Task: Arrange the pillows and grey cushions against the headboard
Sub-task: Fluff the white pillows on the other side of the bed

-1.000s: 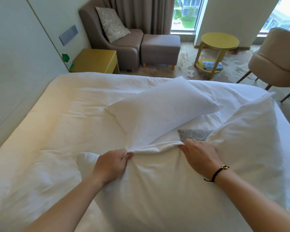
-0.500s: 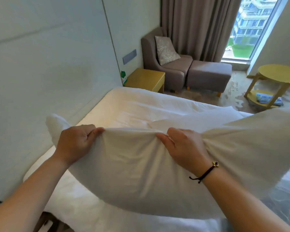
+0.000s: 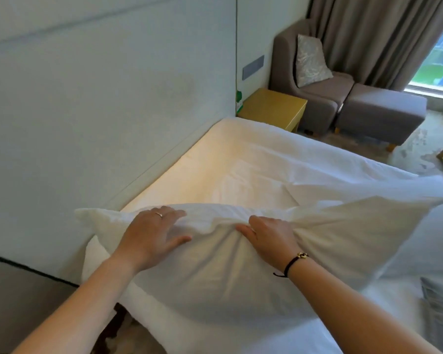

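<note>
A white pillow (image 3: 215, 272) lies at the near corner of the bed (image 3: 241, 169), its left end close to the pale headboard (image 3: 87, 111); whether the two touch cannot be told. The left hand (image 3: 151, 233) rests flat on the pillow's upper left part, fingers straight and spread, a ring on one finger. The right hand (image 3: 269, 236) grips a fold of the pillow's top edge, fingers curled into the bunched cloth, a dark bracelet on its wrist. A second pillow (image 3: 368, 192) lies on the bed behind the first, toward the right. A grey cushion (image 3: 440, 302) shows at the right edge, on the bed, just beside the held pillow's right end. Beyond the bed stand a yellow nightstand (image 3: 274, 108), a grey armchair (image 3: 317, 98) with a patterned cushion (image 3: 311, 60) on it, and a grey footstool (image 3: 381, 111) before a curtain (image 3: 368, 34).
</note>
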{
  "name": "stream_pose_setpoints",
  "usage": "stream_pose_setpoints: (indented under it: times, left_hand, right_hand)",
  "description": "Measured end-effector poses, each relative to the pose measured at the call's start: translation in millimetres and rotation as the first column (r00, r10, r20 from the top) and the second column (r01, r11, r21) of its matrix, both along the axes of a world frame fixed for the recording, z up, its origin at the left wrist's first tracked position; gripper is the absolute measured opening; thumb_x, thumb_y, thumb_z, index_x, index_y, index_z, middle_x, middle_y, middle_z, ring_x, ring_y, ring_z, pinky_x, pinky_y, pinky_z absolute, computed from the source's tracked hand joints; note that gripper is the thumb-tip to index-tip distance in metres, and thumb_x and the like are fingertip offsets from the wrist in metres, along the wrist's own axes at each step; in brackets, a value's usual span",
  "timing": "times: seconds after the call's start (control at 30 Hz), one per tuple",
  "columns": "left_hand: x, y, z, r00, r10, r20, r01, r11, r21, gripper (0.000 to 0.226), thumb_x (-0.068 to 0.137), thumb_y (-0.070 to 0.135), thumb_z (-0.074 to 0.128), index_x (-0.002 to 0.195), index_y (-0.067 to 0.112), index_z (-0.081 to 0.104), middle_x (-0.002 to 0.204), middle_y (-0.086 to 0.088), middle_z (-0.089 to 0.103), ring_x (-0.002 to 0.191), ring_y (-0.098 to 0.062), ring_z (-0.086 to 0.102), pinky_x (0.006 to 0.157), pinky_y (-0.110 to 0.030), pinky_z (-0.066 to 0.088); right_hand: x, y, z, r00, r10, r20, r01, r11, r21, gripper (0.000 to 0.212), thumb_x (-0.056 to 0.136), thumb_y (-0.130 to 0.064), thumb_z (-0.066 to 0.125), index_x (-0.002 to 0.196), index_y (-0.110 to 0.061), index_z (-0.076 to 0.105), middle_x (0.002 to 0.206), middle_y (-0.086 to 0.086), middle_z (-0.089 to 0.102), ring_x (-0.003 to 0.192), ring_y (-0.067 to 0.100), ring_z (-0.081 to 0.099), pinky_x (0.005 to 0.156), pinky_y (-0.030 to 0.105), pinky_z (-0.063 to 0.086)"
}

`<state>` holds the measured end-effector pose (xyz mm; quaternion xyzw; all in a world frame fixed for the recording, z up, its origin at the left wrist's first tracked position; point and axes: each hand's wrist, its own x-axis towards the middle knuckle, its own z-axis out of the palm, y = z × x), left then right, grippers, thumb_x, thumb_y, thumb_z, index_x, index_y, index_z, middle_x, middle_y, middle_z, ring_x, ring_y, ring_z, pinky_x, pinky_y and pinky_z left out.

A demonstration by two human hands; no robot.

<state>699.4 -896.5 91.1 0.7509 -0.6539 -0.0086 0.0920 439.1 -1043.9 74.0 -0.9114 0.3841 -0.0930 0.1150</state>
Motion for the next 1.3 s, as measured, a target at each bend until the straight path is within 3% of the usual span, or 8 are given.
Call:
stream_pose_setpoints:
  times: [0.1, 0.23, 0.43, 0.7, 0.87, 0.97, 1.13, 1.3]
  left_hand:
    - [26, -4, -49, 0.999, -0.040, -0.005, 0.040, 0.988, 0.147, 0.087, 0.076, 0.090, 0.034, 0.144, 0.037, 0.041, 0.138, 0.010, 0.053, 0.125, -0.014, 0.049, 0.107, -0.034, 0.034]
    - [63, -18, -68, 0.999, -0.044, 0.009, 0.044, 0.999, 0.021, 0.087, 0.075, 0.090, 0.039, 0.131, 0.025, 0.056, 0.109, 0.007, 0.066, 0.104, -0.019, 0.061, 0.097, -0.036, 0.042]
    - [93, -42, -52, 0.995, -0.094, 0.036, 0.089, 0.988, 0.125, 0.081, 0.072, 0.090, 0.036, 0.115, 0.027, 0.064, 0.102, 0.005, 0.067, 0.097, -0.022, 0.061, 0.096, -0.037, 0.038]
    - [104, -41, -50, 0.993, -0.121, -0.002, 0.120, 0.982, 0.143, 0.057, 0.083, 0.079, 0.034, 0.083, 0.026, 0.054, 0.086, 0.004, 0.063, 0.085, -0.021, 0.060, 0.071, -0.035, 0.039]
    - [111, -31, -43, 0.993, -0.118, 0.000, 0.117, 0.982, 0.148, 0.056, 0.084, 0.080, 0.027, 0.072, 0.027, 0.042, 0.080, 0.003, 0.062, 0.083, -0.021, 0.059, 0.064, -0.034, 0.031]
    - [124, -22, -43, 0.995, -0.095, 0.042, 0.087, 0.983, 0.163, 0.069, 0.075, 0.088, 0.020, 0.078, 0.026, 0.049, 0.085, 0.004, 0.061, 0.087, -0.022, 0.059, 0.070, -0.035, 0.037]
    - [142, -11, -44, 1.000, 0.010, 0.018, -0.014, 0.955, 0.297, 0.092, 0.063, 0.096, 0.037, 0.127, 0.031, 0.056, 0.125, 0.008, 0.060, 0.113, -0.020, 0.055, 0.098, -0.035, 0.039]
    - [157, -25, -39, 0.997, 0.050, -0.062, -0.027, 0.946, 0.322, 0.063, 0.071, 0.083, 0.044, 0.111, 0.038, 0.061, 0.109, 0.013, 0.065, 0.098, -0.017, 0.060, 0.083, -0.034, 0.045]
  right_hand:
    - [13, -17, -22, 0.990, -0.140, -0.012, 0.139, 0.990, -0.008, 0.053, 0.088, -0.068, 0.041, 0.070, -0.018, 0.044, 0.069, -0.002, 0.059, 0.070, 0.026, 0.058, 0.058, 0.037, 0.034]
    - [24, -32, -26, 0.972, -0.087, -0.216, 0.091, 0.996, 0.009, 0.074, 0.068, -0.089, 0.037, 0.103, -0.027, 0.058, 0.094, -0.008, 0.060, 0.088, 0.019, 0.055, 0.079, 0.035, 0.039]
    - [36, -23, -13, 0.942, -0.176, -0.287, 0.200, 0.978, 0.058, 0.070, 0.076, -0.078, 0.044, 0.130, -0.034, 0.047, 0.118, -0.008, 0.058, 0.109, 0.022, 0.052, 0.097, 0.036, 0.038]
    - [39, -15, -1, 0.908, -0.177, -0.380, 0.188, 0.982, -0.007, 0.031, 0.088, -0.055, 0.049, 0.097, -0.028, 0.059, 0.100, -0.007, 0.060, 0.104, 0.019, 0.052, 0.099, 0.034, 0.031]
    - [38, -10, -11, 0.890, -0.192, -0.414, 0.218, 0.976, 0.016, 0.025, 0.089, -0.052, 0.051, 0.095, -0.029, 0.061, 0.102, -0.008, 0.060, 0.108, 0.017, 0.053, 0.115, 0.040, 0.019]
    - [42, -13, -18, 0.898, -0.185, -0.400, 0.213, 0.977, 0.027, 0.022, 0.092, -0.048, 0.049, 0.086, -0.030, 0.060, 0.097, -0.010, 0.061, 0.104, 0.017, 0.055, 0.113, 0.038, 0.019]
    - [49, -21, -23, 0.913, -0.231, -0.338, 0.255, 0.967, 0.027, 0.026, 0.096, -0.041, 0.042, 0.075, -0.031, 0.055, 0.088, -0.011, 0.060, 0.098, 0.017, 0.057, 0.109, 0.036, 0.021]
    - [61, -27, -15, 0.912, -0.286, -0.295, 0.302, 0.953, 0.009, 0.023, 0.096, -0.039, 0.041, 0.074, -0.034, 0.047, 0.088, -0.011, 0.061, 0.098, 0.015, 0.058, 0.113, 0.036, 0.019]
